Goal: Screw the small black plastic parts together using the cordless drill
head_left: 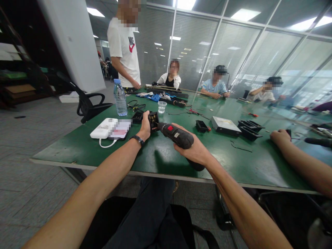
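Screwdriver (178, 136) clasped in right grip (194, 150), tip meeting black part (153, 121) pinched by left grip (144, 128).

Green table (160, 155) with water bottle (120, 97), power bank (103, 128), plastic cup (162, 107).

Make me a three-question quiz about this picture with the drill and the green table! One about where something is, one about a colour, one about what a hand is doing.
1. Where does the water bottle stand?
A. on the green table
B. on the floor
C. on a chair

2. What colour is the button on the electric screwdriver?
A. blue
B. red
C. yellow

3. What is the right hand doing?
A. lying flat and empty
B. gripping the screwdriver's handle
C. lifting the plastic cup

Answers: 1 A, the bottle is upright near the table's far left edge. 2 B, a red patch shows on the dark body. 3 B, its fingers wrap the handle while the left hand steadies the small black part at the tip.
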Tool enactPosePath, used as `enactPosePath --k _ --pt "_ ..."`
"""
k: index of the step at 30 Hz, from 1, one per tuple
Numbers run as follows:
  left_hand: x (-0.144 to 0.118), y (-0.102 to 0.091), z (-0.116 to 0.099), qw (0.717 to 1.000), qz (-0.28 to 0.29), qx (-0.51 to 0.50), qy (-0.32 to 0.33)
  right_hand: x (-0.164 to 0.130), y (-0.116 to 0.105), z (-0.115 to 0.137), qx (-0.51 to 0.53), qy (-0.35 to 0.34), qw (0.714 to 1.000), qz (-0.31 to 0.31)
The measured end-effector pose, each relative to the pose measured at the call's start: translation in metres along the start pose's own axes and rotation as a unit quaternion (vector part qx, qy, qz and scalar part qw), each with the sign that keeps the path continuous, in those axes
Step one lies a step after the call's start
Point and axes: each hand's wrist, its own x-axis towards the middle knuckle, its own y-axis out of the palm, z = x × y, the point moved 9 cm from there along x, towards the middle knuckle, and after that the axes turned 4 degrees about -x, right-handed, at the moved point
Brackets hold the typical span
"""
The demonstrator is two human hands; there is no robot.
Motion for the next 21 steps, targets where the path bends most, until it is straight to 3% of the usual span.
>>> enactPosePath --k 21 --pt "0.0016 -0.0019 -0.0002 1.0 -0.009 -0.009 0.004 -0.0006 0.0023 -0.0054 0.013 0.013 1.0 0.009"
